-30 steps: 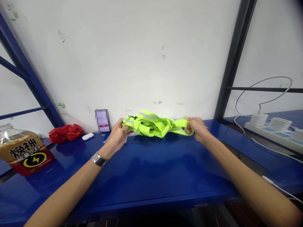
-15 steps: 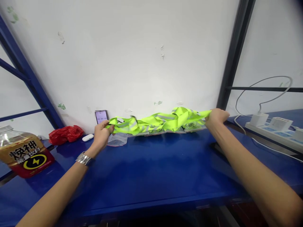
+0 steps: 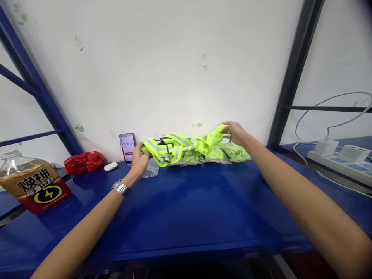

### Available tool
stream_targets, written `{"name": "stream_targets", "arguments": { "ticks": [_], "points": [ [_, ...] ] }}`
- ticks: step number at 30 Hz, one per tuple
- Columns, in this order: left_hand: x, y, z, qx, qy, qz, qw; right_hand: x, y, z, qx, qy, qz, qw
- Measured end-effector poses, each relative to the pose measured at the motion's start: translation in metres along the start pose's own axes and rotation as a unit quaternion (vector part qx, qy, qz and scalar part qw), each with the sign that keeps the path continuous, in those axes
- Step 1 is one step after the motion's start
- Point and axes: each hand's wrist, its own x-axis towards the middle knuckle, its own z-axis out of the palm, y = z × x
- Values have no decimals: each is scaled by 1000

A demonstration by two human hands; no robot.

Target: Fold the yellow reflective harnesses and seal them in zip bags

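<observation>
A neon yellow-green reflective strap vest with grey bands hangs bunched just above the back of the blue shelf. My left hand, with a metal watch on the wrist, pinches its left end. My right hand grips its right end, raised a little higher. Clear plastic bags with more green material lie under the vest against the wall, and one empty clear bag lies below my left hand.
A phone leans on the white wall. Beside it lie a white earbud case and a red plastic bag. A large drink bottle lies at the left. A power strip with cables sits at the right, behind a dark post.
My hands first pulled apart and stretched the vest wide, then came back closer together, so it now sags in folds. My right hand rose and moved left.
</observation>
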Motion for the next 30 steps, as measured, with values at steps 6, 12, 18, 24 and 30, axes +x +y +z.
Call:
{"name": "stream_targets", "arguments": {
  "ticks": [6, 12, 18, 24, 30],
  "points": [
    [-51, 10, 19, 228, -195, 179, 937, -30, 3, 40, -145, -58, -151, 976],
    [-89, 28, 7, 366, -490, 326, 721, -56, 23, 28, -349, -276, -341, 828],
    [-99, 46, 8, 429, -476, 278, 715, -65, 41, 4, -397, -305, -304, 811],
    [-109, 40, 29, 481, -434, 320, 691, -75, 29, 6, -342, -319, -344, 814],
    [-115, 45, 16, 508, -420, 364, 658, -30, -3, -11, -235, -65, -300, 922]
  ]
}}
